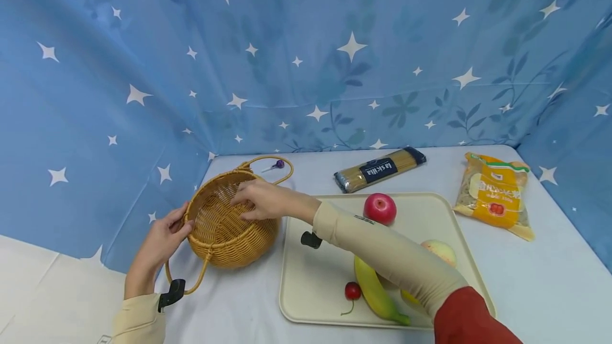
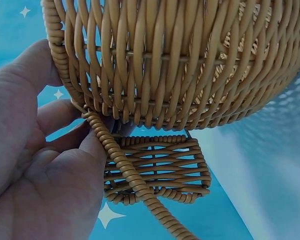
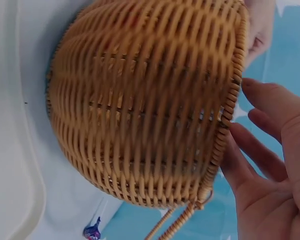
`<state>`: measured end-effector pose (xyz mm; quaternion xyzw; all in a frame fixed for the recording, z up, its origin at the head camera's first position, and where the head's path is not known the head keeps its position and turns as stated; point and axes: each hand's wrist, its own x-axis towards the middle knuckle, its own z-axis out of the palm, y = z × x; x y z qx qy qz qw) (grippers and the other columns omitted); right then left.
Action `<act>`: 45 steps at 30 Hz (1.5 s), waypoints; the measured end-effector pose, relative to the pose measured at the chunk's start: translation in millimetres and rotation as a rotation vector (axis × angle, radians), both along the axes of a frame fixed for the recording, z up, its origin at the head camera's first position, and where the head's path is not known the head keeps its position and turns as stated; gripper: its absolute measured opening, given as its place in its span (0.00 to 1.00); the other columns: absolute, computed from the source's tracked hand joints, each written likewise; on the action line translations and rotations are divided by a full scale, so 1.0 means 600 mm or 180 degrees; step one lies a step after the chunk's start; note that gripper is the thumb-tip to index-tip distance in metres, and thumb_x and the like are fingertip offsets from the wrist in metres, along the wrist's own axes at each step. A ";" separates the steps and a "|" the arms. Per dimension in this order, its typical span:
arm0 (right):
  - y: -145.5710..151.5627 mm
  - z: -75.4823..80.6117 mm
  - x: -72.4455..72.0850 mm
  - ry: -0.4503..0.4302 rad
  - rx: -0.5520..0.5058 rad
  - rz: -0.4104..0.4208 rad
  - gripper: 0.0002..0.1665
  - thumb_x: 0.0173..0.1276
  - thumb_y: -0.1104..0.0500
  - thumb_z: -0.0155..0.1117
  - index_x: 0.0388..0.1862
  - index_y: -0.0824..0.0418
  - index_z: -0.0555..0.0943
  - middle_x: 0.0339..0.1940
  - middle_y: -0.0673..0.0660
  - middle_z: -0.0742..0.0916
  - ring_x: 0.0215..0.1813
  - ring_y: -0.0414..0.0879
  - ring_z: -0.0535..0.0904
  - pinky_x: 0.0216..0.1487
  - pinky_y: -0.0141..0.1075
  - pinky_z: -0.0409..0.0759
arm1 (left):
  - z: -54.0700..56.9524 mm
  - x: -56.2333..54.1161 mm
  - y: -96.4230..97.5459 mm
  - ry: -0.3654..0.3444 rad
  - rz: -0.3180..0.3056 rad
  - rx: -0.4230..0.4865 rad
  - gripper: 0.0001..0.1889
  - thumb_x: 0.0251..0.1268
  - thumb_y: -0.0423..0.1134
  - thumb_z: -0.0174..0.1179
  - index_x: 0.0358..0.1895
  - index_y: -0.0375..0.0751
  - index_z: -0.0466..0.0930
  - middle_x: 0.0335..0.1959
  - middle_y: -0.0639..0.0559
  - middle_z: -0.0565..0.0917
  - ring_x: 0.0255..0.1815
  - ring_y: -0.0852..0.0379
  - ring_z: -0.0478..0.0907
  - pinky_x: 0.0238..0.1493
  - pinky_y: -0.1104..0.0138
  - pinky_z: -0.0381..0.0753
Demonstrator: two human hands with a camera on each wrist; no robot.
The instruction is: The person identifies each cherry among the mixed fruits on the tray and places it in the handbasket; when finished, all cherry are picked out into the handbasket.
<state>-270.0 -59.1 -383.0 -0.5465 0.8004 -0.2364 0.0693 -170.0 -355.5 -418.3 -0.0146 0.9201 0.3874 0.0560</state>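
Observation:
A round wicker basket lies tipped on the table, its mouth facing up and left. My left hand grips its left rim, thumb over the edge; in the left wrist view the fingers sit beside the root of a wrapped handle. My right hand reaches across the basket's mouth with loosely bent fingers. From the right wrist, its thumb is right at the rim, and the other fingertips pass behind the weave, partly hidden. Nothing shows between them.
A cream tray holds a red apple, a banana, a cherry and a pale round fruit, partly under my right arm. Behind lie a spaghetti pack, a yellow food bag and a purple lollipop.

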 end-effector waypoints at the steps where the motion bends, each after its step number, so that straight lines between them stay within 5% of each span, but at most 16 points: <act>1: 0.002 0.002 -0.001 -0.0077 -0.0044 0.0010 0.23 0.77 0.56 0.71 0.68 0.62 0.85 0.59 0.60 0.88 0.54 0.48 0.89 0.55 0.28 0.86 | 0.001 0.000 0.000 0.0003 0.0004 0.0019 0.37 0.87 0.40 0.54 0.86 0.32 0.48 0.85 0.23 0.55 0.82 0.28 0.63 0.60 0.77 0.83; 8: 0.025 0.020 -0.009 -0.0309 -0.0197 0.0003 0.25 0.77 0.56 0.72 0.69 0.60 0.84 0.59 0.59 0.87 0.59 0.50 0.89 0.58 0.27 0.86 | -0.002 -0.004 -0.002 0.0007 0.0003 0.0087 0.37 0.87 0.41 0.53 0.87 0.33 0.47 0.85 0.24 0.55 0.82 0.29 0.62 0.58 0.82 0.80; 18: 0.096 0.028 -0.005 0.0015 -0.0027 0.0014 0.28 0.79 0.51 0.69 0.74 0.56 0.81 0.73 0.55 0.85 0.74 0.49 0.81 0.76 0.43 0.79 | -0.010 -0.007 -0.004 -0.0051 0.0006 0.0050 0.37 0.88 0.41 0.52 0.87 0.35 0.46 0.85 0.24 0.54 0.83 0.28 0.61 0.65 0.67 0.82; 23: 0.140 0.036 -0.002 -0.0064 -0.0171 0.0139 0.28 0.77 0.55 0.71 0.74 0.57 0.82 0.74 0.57 0.84 0.79 0.52 0.76 0.81 0.47 0.74 | -0.002 -0.008 -0.001 -0.0050 0.0003 0.0134 0.37 0.88 0.44 0.52 0.87 0.35 0.46 0.86 0.26 0.54 0.84 0.30 0.60 0.61 0.79 0.80; 32: 0.220 0.037 0.000 -0.0368 0.0166 0.0131 0.27 0.75 0.59 0.73 0.71 0.62 0.83 0.74 0.63 0.82 0.72 0.56 0.81 0.65 0.40 0.88 | 0.001 -0.013 0.000 -0.0018 0.0006 0.0153 0.37 0.88 0.45 0.52 0.87 0.35 0.46 0.86 0.27 0.54 0.84 0.29 0.59 0.56 0.87 0.75; 36: 0.249 0.022 0.000 -0.0517 0.0445 0.0010 0.26 0.74 0.59 0.74 0.70 0.59 0.84 0.71 0.60 0.84 0.69 0.54 0.83 0.59 0.35 0.90 | -0.004 -0.010 -0.003 -0.0037 0.0000 0.0168 0.37 0.88 0.43 0.52 0.87 0.34 0.46 0.86 0.26 0.54 0.84 0.29 0.59 0.54 0.89 0.74; 45: 0.305 -0.017 0.003 -0.0588 0.1015 -0.0157 0.22 0.72 0.61 0.75 0.64 0.60 0.87 0.62 0.58 0.89 0.63 0.56 0.86 0.58 0.41 0.91 | -0.009 -0.010 -0.005 -0.0031 0.0034 0.0089 0.37 0.87 0.42 0.52 0.87 0.37 0.46 0.85 0.25 0.55 0.83 0.29 0.61 0.54 0.88 0.75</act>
